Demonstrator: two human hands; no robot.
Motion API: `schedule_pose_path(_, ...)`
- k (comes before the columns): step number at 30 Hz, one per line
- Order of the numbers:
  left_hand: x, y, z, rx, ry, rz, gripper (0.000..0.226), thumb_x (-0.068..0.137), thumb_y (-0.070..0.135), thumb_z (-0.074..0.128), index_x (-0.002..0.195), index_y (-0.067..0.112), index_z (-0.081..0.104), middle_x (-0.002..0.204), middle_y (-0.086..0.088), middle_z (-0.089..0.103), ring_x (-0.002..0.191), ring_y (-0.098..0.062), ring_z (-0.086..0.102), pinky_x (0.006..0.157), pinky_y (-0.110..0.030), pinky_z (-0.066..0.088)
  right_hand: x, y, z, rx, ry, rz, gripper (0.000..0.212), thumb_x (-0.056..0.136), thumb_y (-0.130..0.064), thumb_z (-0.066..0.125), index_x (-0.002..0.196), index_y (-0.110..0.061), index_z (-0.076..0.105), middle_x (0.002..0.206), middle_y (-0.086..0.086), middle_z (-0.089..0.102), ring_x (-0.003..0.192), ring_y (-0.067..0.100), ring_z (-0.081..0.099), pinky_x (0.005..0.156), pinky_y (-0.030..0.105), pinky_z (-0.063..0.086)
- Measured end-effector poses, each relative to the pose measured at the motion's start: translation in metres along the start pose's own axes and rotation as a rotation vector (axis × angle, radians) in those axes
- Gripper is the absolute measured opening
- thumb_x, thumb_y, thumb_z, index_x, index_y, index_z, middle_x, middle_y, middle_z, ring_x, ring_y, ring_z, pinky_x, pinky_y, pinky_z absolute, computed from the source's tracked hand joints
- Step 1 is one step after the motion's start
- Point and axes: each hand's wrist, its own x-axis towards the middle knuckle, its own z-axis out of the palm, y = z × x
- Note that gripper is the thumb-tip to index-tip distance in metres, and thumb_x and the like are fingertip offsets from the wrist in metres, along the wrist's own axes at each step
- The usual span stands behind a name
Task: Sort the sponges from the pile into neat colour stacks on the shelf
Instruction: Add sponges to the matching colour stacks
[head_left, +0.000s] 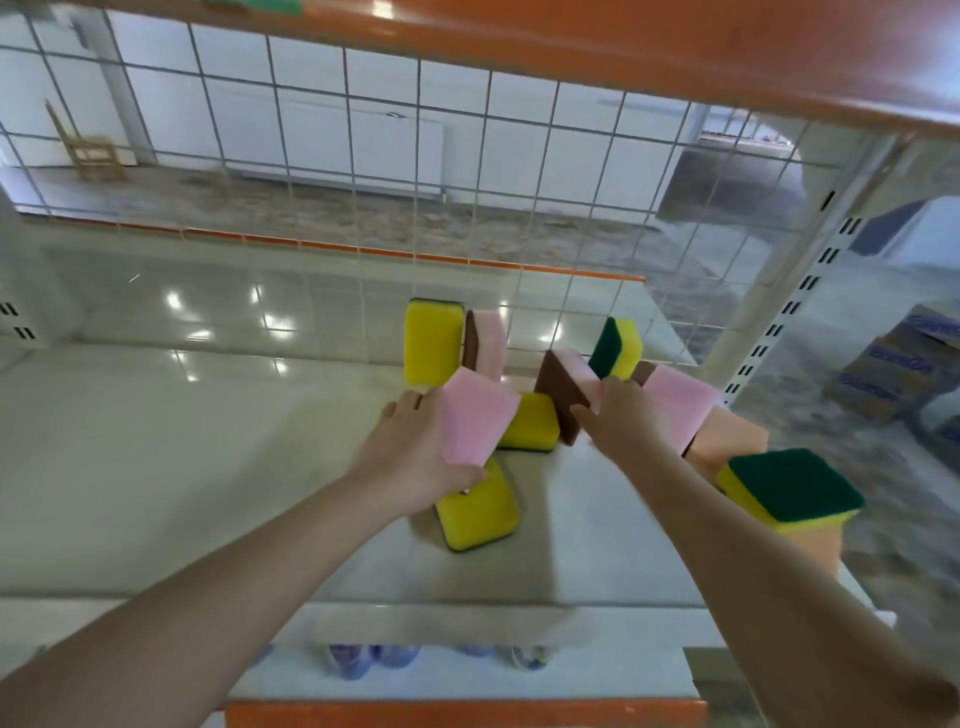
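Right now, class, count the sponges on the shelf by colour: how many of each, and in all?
Yellow foam sponges with green scouring pads: 5
Pink foam sponges with brown scouring pads: 4
Plain orange foam sponges: 2
Total: 11
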Motion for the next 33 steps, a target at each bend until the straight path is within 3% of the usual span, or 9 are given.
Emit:
schedule_pose_path(4, -0.009, -0.004, -0.002, 0.006, 0.032, -0.033, 0.091, 0.063, 0.051, 0.075, 0.134, 0.014, 0.032, 0.123, -0.006, 0.044, 0.111, -0.025, 0.042, 0.076, -0.029, 0.033, -0.002, 0.0, -0.005, 0.002, 0.017, 0.046, 0.034, 0.092, -0.03, 0.054, 0.109, -0.001, 0.052, 0.103, 0.017, 0.06, 0.094, 0.03, 0.056, 0.068, 0.03, 0.036)
schedule_pose_path(8, -0.015, -0.005, -0.003, -0.002, 0.045, -0.049, 0.091, 0.064, 0.052, 0.075, 0.135, 0.015, 0.032, 0.123, -0.007, 0.045, 0.112, -0.026, 0.042, 0.079, -0.028, 0.032, -0.019, -0.003, -0.014, 0.037, 0.073, -0.045, 0.037, 0.091, -0.025, 0.056, 0.122, -0.006, 0.048, 0.095, 0.02, 0.059, 0.089, 0.035, 0.055, 0.066, 0.037, 0.042)
schedule_pose_path(15, -0.027, -0.01, -0.005, 0.03, 0.085, -0.056, 0.089, 0.065, 0.052, 0.073, 0.133, 0.011, 0.034, 0.122, -0.009, 0.046, 0.11, -0.027, 0.042, 0.08, -0.029, 0.033, -0.034, -0.003, -0.017, 0.146, 0.06, 0.079, 0.036, 0.089, -0.03, 0.057, 0.106, 0.001, 0.052, 0.097, 0.016, 0.058, 0.091, 0.032, 0.056, 0.063, 0.03, 0.034)
schedule_pose_path(27, -0.056, -0.034, -0.025, 0.037, 0.109, -0.062, 0.088, 0.068, 0.051, 0.073, 0.134, 0.01, 0.032, 0.124, -0.011, 0.043, 0.111, -0.028, 0.04, 0.08, -0.031, 0.033, -0.057, -0.023, -0.035, 0.161, 0.101, 0.13, 0.037, 0.09, -0.033, 0.055, 0.106, 0.0, 0.051, 0.101, 0.016, 0.058, 0.086, 0.032, 0.058, 0.063, 0.037, 0.045)
schedule_pose_path(33, -0.077, -0.056, -0.039, 0.057, 0.109, -0.061, 0.089, 0.067, 0.052, 0.072, 0.134, 0.009, 0.033, 0.121, -0.01, 0.043, 0.108, -0.026, 0.04, 0.085, -0.032, 0.035, -0.074, -0.052, -0.042, 0.155, 0.132, 0.116, 0.04, 0.089, -0.032, 0.056, 0.112, 0.0, 0.048, 0.108, 0.016, 0.054, 0.092, 0.033, 0.055, 0.064, 0.032, 0.036)
